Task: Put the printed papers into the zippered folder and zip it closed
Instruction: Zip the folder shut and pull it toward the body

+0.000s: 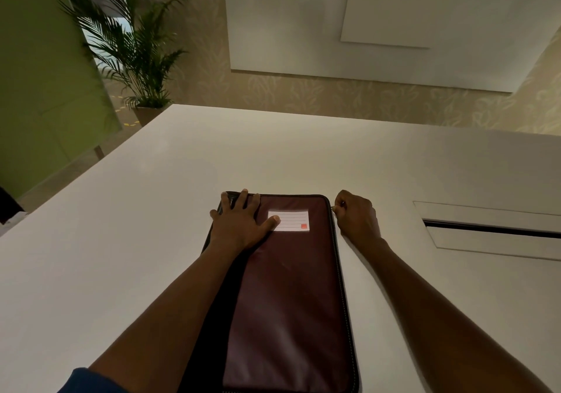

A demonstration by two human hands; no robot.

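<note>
A dark maroon zippered folder (288, 301) lies flat on the white table (121, 241), its long side running away from me. A white label (290, 220) with ruled lines sits near its far end. My left hand (241, 221) presses flat on the folder's far left corner, fingers spread, thumb on the label's edge. My right hand (356, 215) rests beside the folder's far right corner with fingers curled, pinching the small zipper pull (334, 209) at the folder's right edge. No printed papers are visible.
A recessed cable hatch (491, 228) is set in the table to the right of my right hand. A potted palm (136, 59) stands beyond the table's far left corner. The table's left edge runs diagonally from near left to far.
</note>
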